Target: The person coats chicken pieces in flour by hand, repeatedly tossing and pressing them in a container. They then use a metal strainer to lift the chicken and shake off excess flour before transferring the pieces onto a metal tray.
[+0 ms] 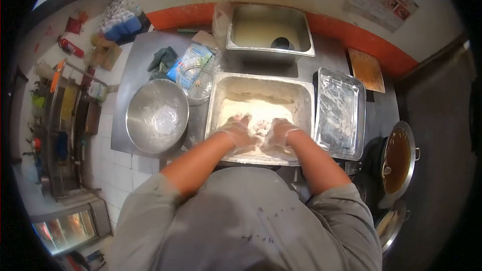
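Both your left hand (241,134) and right hand (277,133), in clear gloves, are down in the flour (258,112), which lies in the pan (309,105) at the near edge of the metal table (325,60); whether they grip anything cannot be told. Close on your left stands a bowl (157,115); on your right, a floured tray (341,113). These confine the pan sideways. A tub (271,57) of pale liquid blocks the far side, a wire strainer (195,78) to its left. Beyond the table: orange-banded wall (201,14), white-tiled floor (120,158), and a fire extinguisher (71,46) at far left.
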### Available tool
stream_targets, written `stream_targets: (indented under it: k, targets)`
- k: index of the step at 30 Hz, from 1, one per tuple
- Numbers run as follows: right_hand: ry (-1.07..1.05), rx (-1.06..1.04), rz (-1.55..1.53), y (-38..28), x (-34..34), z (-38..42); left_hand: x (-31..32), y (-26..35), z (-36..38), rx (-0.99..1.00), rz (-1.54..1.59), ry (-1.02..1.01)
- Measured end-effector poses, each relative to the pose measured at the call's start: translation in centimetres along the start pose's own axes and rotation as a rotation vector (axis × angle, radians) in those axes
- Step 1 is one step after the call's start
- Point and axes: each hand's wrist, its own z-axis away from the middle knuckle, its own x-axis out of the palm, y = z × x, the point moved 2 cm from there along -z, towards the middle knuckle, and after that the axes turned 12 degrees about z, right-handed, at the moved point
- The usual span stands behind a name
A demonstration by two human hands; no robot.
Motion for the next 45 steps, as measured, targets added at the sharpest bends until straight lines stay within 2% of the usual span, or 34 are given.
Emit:
stream_targets:
  k: [1, 2, 3, 5, 6, 7, 8, 9, 10, 11, 13, 14, 15, 17, 18, 20, 21, 22, 24, 25, 26, 28, 29, 30, 32, 34, 36, 37, 38, 39, 40, 42, 43, 45]
  targets:
    - [0.008, 0.005, -0.006, -0.9, 0.3, -0.6, 0.0, 0.7, -0.4, -0.019, -0.018, 0.041]
    - [0.123, 0.006, -0.065, -1.5, 0.5, -1.2, 0.7, 0.6, -1.8, 0.067, -0.063, 0.163]
    - [0.228, 0.006, -0.125, -1.7, 0.9, -1.7, 1.1, -0.2, -3.1, 0.067, -0.065, 0.160]
    - [0.298, -0.059, -0.149, -0.2, 1.4, -1.9, 0.0, -1.3, -4.3, 0.188, 0.414, 0.175]
    - [0.500, -0.081, -0.176, 1.3, 1.6, -1.2, -0.5, -1.8, -4.1, 0.287, 0.592, 0.154]
    - [0.699, -0.100, -0.202, 2.2, 1.6, -0.8, -1.6, -1.7, -3.2, 0.285, 0.590, 0.151]
    - [0.694, -0.099, -0.205, 2.4, 0.3, 0.4, -2.9, -1.4, -2.4, 0.234, 0.539, 0.176]
    - [0.637, 0.035, -0.127, 2.4, -2.0, 2.9, -3.4, -1.6, -2.1, 0.178, 0.486, 0.193]
    - [0.575, 0.168, -0.047, 2.5, -3.3, 4.8, -3.5, -2.4, -2.3, 0.180, 0.330, 0.346]
    - [0.572, 0.170, -0.048, 2.3, -3.8, 5.7, -3.9, -3.0, -2.2, 0.179, 0.330, 0.342]
    - [0.747, 0.146, -0.241, 2.0, -4.5, 6.7, -4.7, -3.0, -1.1, 0.572, 0.722, 0.229]
    - [0.935, -0.001, -0.140, 1.8, -3.9, 7.0, -5.2, -1.2, 1.4, 0.621, 0.891, 0.178]
    - [0.915, 0.001, -0.148, 1.6, -3.4, 6.9, -5.3, -0.6, 2.6, 0.603, 0.899, 0.166]
    - [0.989, -0.072, -0.451, 0.9, -4.4, 7.1, -6.0, 0.3, 3.6, 0.682, 0.982, 0.172]
    - [0.895, -0.128, -0.658, 0.6, -5.1, 8.2, -6.1, 0.4, 4.3, 0.660, 0.995, 0.162]
    - [0.935, -0.096, -0.614, 0.7, -4.1, 7.6, -6.6, 0.3, 5.2, 0.738, 0.913, 0.183]
    - [1.032, -0.101, -0.582, 0.7, -4.4, 8.2, -6.5, 0.0, 5.3, 0.720, 0.925, 0.173]
    - [1.131, -0.105, -0.548, 0.6, -4.7, 8.9, -6.6, -0.3, 5.4, 0.770, 0.675, 0.348]
    - [1.077, -0.175, -0.595, 0.3, -6.1, 10.3, -7.2, 0.7, 7.1, 0.910, 0.293, 0.618]
    - [1.047, -0.254, -0.636, 0.2, -7.0, 10.8, -7.9, 1.5, 7.9, 0.910, 0.295, 0.616]
    - [0.899, -0.326, -0.686, 0.3, -7.5, 10.8, -8.4, 2.2, 8.5, 0.954, 0.204, 0.578]
    - [0.895, -0.288, -0.551, 0.0, -7.1, 10.8, -8.4, 2.9, 8.8, 1.002, 0.109, 0.544]
    - [0.888, -0.248, -0.418, -0.2, -6.9, 10.6, -7.9, 2.6, 8.3, 0.690, 0.133, 0.446]
    - [0.785, -0.128, -0.331, -0.3, -6.7, 9.9, -7.2, 2.1, 7.6, 0.380, 0.156, 0.347]
    - [0.391, 0.106, -0.293, 0.3, -6.3, 6.3, -5.0, 0.8, 1.6, 0.265, 0.018, 0.358]
    - [0.106, 0.131, -0.129, 1.8, -3.2, 0.1, -3.1, -0.3, -2.9, 0.009, -0.032, 0.206]
    - [0.166, 0.077, -0.041, 2.5, 0.3, -5.5, -1.8, -1.1, -5.4, -0.062, 0.012, 0.172]
    - [0.176, 0.077, -0.038, 1.7, -0.2, -5.8, -1.4, -0.8, -6.2, -0.057, 0.009, 0.181]
    - [0.241, 0.012, -0.058, 0.1, -0.7, -6.3, -1.3, -0.3, -6.7, 0.010, 0.053, 0.289]
    - [0.301, -0.055, -0.079, -1.1, -0.9, -6.3, -1.1, -0.1, -6.9, 0.075, 0.097, 0.393]
    - [0.304, -0.055, -0.078, -1.4, -1.0, -5.9, -1.3, -0.1, -6.4, 0.077, 0.097, 0.396]
    - [0.400, -0.008, -0.309, -1.5, -1.5, -4.8, -2.0, -0.5, -5.3, 0.132, 0.378, 0.311]
    - [0.409, -0.012, -0.303, -1.0, -1.6, -3.8, -2.8, -0.5, -4.9, 0.162, 0.516, 0.267]
    - [0.560, -0.014, -0.331, 0.8, -1.6, -0.7, -4.1, -0.1, -3.1, 0.124, 0.451, 0.285]
